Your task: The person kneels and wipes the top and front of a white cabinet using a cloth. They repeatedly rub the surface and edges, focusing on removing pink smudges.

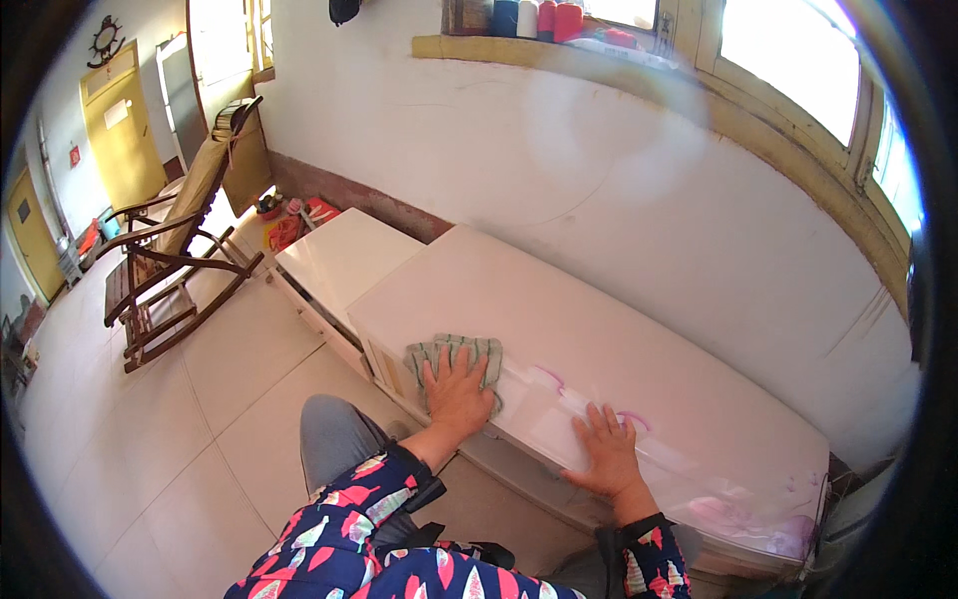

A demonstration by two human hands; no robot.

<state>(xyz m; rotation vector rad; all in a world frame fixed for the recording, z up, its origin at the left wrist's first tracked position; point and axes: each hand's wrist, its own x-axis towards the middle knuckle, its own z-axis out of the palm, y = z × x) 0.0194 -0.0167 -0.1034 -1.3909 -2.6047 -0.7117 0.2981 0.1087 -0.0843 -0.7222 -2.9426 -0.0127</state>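
My left hand (458,393) holds a grey-green striped cloth (490,356) pressed beneath its palm. Its fingers are spread over the cloth, on the front left part of a long white cabinet top (524,307). To the right, my right hand (608,453) lies palm down with fingers apart near the front edge of the same top, nothing in it. Purple printed floral patterns (718,517) show on the glossy surface around and beyond the right hand. Part of the cloth is hidden under my left hand.
A lower white cabinet (352,251) adjoins the left end, its drawer (318,322) pulled out. A wooden rocking chair (179,247) stands on the tiled floor (172,449). Thread spools (528,19) sit on the windowsill (509,52). My knee (337,438) is close to the cabinet front.
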